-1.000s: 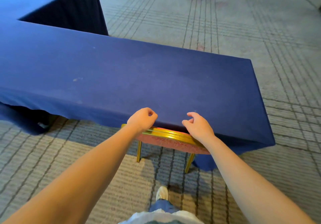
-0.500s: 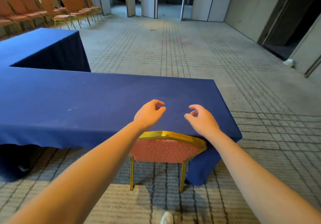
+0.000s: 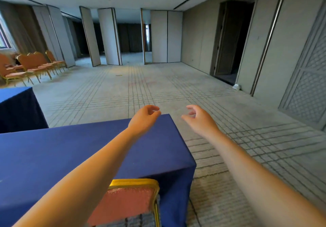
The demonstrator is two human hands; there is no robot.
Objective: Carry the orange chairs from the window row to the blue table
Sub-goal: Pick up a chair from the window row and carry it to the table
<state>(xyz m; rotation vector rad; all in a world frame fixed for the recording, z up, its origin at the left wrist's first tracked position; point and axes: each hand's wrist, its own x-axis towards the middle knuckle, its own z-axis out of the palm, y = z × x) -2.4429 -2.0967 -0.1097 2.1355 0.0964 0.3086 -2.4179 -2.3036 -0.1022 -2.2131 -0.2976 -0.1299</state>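
Hands lifted off chair [image 3: 128, 203] at lower centre; left hand [image 3: 143, 119] and right hand [image 3: 201, 121] loosely curled, empty. Head for chairs [image 3: 33, 64] upper left, grip backrest both-handed.

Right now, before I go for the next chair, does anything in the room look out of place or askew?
Only two stray things: a small white object on the carpet by the dark doorway, and a yellow scrap mid-floor. The gold-framed orange chair stands upright at the blue-clothed table.
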